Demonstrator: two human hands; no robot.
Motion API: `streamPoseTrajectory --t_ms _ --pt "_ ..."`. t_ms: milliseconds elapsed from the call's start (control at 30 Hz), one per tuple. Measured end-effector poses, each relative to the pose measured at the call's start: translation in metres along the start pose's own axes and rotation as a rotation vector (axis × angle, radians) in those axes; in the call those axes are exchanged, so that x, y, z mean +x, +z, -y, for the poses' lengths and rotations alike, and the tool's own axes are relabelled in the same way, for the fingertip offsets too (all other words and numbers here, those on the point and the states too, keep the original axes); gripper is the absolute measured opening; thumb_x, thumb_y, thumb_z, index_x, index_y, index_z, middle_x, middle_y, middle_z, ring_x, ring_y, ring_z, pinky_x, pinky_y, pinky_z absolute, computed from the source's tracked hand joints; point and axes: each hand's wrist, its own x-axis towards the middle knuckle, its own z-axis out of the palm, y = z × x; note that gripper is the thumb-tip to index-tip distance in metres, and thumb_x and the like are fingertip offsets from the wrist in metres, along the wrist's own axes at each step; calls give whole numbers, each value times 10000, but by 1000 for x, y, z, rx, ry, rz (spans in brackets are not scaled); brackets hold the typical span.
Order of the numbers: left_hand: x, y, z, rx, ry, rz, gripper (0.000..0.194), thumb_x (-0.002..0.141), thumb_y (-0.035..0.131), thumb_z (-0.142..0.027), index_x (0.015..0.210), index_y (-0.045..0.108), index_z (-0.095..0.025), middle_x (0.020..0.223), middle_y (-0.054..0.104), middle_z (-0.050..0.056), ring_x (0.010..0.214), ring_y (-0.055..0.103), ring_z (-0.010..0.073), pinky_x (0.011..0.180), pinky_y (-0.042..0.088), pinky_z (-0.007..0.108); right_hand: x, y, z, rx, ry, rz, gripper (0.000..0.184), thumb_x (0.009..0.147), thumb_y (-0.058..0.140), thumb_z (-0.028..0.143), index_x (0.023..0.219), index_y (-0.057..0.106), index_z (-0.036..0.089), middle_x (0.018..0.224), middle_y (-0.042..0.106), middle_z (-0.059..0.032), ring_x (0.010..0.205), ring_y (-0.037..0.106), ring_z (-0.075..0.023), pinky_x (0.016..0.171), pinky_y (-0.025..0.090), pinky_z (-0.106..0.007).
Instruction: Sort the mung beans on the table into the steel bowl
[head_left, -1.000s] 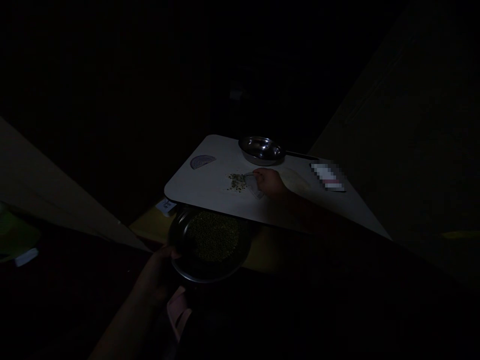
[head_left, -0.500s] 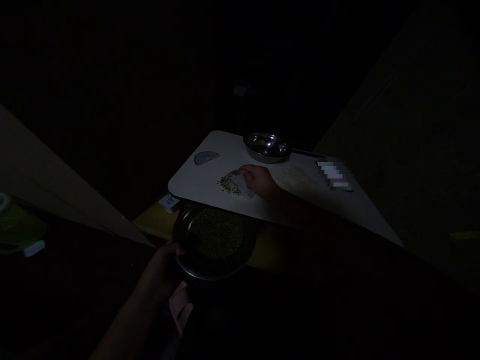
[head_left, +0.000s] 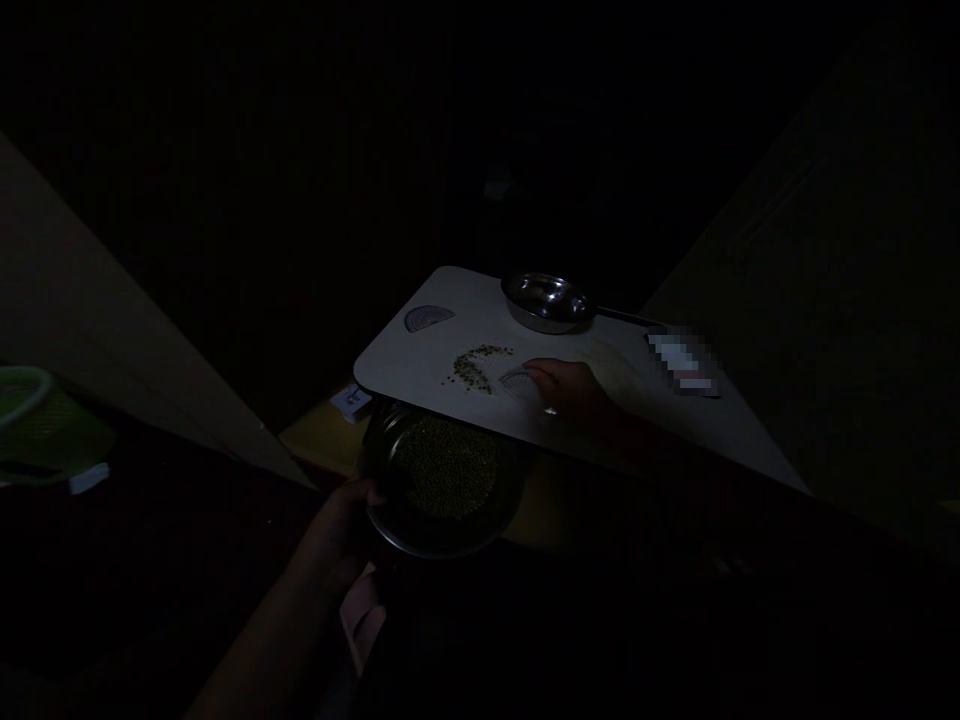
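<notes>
Protractor [head_left: 514, 383], markings unreadable, is pinched in the right hand [head_left: 570, 388]; left hand [head_left: 341, 525] grips the bowl [head_left: 431, 552] of beans [head_left: 450, 468].

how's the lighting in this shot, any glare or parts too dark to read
Head view: very dark overall, background nearly black; head view: sharp glints inside the steel bowl; head view: the pale tabletop reads clearest, while the pan below its edge sinks into gloom; head view: a patch at the tabletop's right is pixelated, details unreadable.
</notes>
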Motion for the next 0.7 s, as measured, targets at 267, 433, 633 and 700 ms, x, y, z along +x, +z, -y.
streamPoseTrajectory --t_ms 267,433,633,700 --pt "3 -1 0 40 34 39 179 441 556 -25 566 610 -142 489 575 23 460 525 142 485 463 268 1 10 34 83 -84 14 306 883 479 221 1023 751 212 1023 767 -49 929 713 -202 857 541 -338" --pt "4 0 1 50 36 39 193 428 564 -37 576 593 -157 489 576 13 464 526 140 480 449 259 5 25 40 75 -112 32 294 883 497 233 1043 743 230 1049 762 -48 960 707 -199 870 537 -343" --pt "8 -3 4 1 42 79 200 484 580 -32 630 582 -169 482 557 -8 448 501 127 446 410 238 15 34 38 9 -51 -2 282 894 490 228 999 751 212 970 770 -74 929 709 -227 863 536 -365" --pt "7 -3 4 -44 17 98 210 488 577 -18 634 576 -169 492 568 -1 449 513 131 443 411 237 21 37 37 7 -43 -25 282 902 482 220 986 751 212 964 768 -78 936 705 -233 867 536 -375"
